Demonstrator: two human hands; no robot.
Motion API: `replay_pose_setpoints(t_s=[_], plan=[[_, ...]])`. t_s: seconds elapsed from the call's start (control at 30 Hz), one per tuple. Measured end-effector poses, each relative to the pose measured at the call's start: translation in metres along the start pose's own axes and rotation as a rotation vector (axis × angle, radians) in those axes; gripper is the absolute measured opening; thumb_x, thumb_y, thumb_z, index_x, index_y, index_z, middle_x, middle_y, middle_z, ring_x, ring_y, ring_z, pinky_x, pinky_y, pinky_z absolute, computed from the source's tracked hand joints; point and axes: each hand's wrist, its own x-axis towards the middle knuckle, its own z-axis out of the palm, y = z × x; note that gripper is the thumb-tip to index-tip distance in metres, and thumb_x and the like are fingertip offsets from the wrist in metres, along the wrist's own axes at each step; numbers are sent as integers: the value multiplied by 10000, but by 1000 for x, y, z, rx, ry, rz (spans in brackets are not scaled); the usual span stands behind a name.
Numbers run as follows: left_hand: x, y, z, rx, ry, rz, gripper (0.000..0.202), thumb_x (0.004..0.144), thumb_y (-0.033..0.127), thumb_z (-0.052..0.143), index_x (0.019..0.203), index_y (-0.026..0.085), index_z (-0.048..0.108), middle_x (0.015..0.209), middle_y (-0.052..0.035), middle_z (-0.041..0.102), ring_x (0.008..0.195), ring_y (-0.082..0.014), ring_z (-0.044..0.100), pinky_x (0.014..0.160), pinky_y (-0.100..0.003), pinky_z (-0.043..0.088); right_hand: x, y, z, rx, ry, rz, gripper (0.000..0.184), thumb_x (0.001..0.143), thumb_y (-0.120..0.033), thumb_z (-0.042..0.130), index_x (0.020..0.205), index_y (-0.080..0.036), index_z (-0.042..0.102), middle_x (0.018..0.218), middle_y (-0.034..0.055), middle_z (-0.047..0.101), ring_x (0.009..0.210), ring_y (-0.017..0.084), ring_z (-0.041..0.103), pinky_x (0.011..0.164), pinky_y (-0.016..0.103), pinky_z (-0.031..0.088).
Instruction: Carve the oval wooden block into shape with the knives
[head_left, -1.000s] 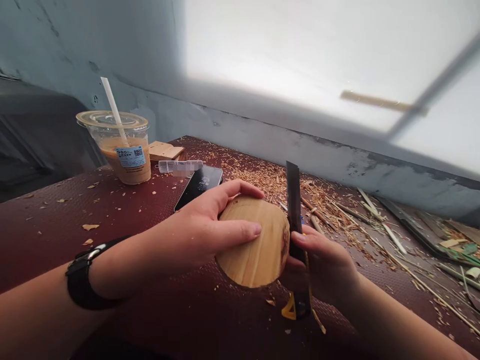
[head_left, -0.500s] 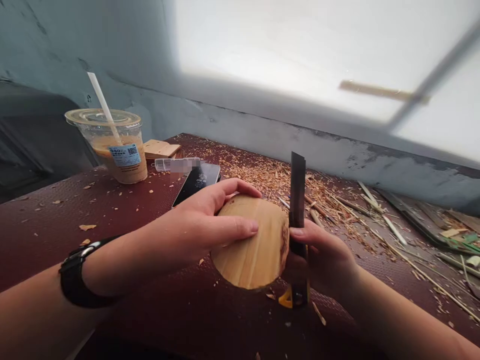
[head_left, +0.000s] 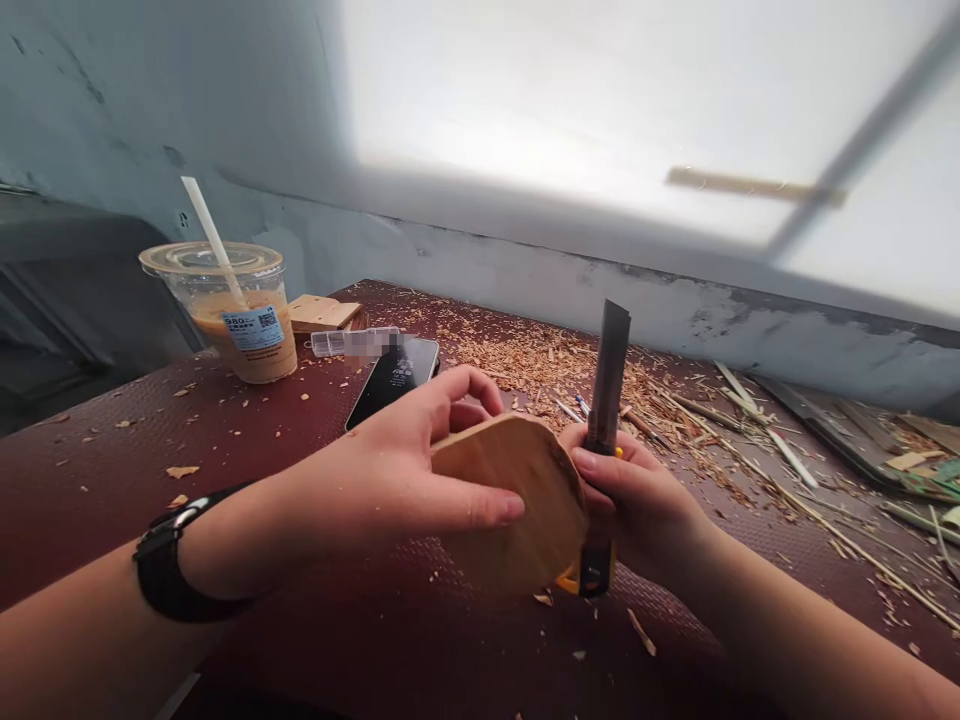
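Observation:
My left hand (head_left: 397, 480) grips a round pale wooden disc (head_left: 536, 500), thumb across its face and fingers curled over the top edge. The disc is held above the dark red table and tilted. My right hand (head_left: 637, 500) is closed round the handle of a utility knife (head_left: 604, 420). Its long dark blade points up, just right of the disc's edge. The knife's yellow and black end shows below the disc. A black watch sits on my left wrist.
A plastic cup of tan drink with a straw (head_left: 240, 310) stands at the back left. A black phone (head_left: 394, 378), a small clear box (head_left: 352, 342) and a flat wood piece (head_left: 319, 312) lie behind my hands. Shavings and thin sticks (head_left: 720, 440) cover the table's right side.
The disc has tipped so its face turns more upward and away. The knife has shifted slightly right and its blade leans right, away from the disc's edge.

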Motion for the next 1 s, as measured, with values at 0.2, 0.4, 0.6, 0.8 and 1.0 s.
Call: replay_pose_setpoints(t_s=[0.2,0.4,0.6,0.8,1.0], plan=[[3,0,13,-67,-103,-19,413,866,376,780,1225,216,652,1171,-62,737,1077,-254,695,835,-316,565,1,-1,0,-89,195,-27,398,756,-511,844,821,-200,605,596,-61,435,494,71,375,459,203,322],[3,-5,19,-186,-170,-26,466,906,405,764,1316,252,604,1248,-46,709,1123,-210,663,903,-303,541,1,-7,5,-82,236,-36,458,697,-526,881,766,-187,581,621,-41,501,529,80,450,502,206,366],[2,-6,19,-156,-180,13,449,916,417,752,1308,254,603,1261,-49,695,1128,-219,653,911,-315,536,-1,-7,4,-85,238,-55,447,713,-515,872,798,-190,579,661,-30,541,556,87,478,506,208,355],[2,-5,21,-126,-170,16,423,914,418,753,1263,242,589,1215,-41,682,1131,-220,640,911,-314,537,-1,-7,3,-94,201,-90,408,750,-494,859,763,-183,595,650,-26,540,553,81,468,497,201,355],[3,-5,20,-139,-185,29,375,913,395,756,1212,228,601,1165,-35,688,1085,-208,653,887,-299,546,-2,-5,1,-90,135,-75,398,766,-498,843,779,-176,609,652,-25,519,552,73,454,504,189,343]])
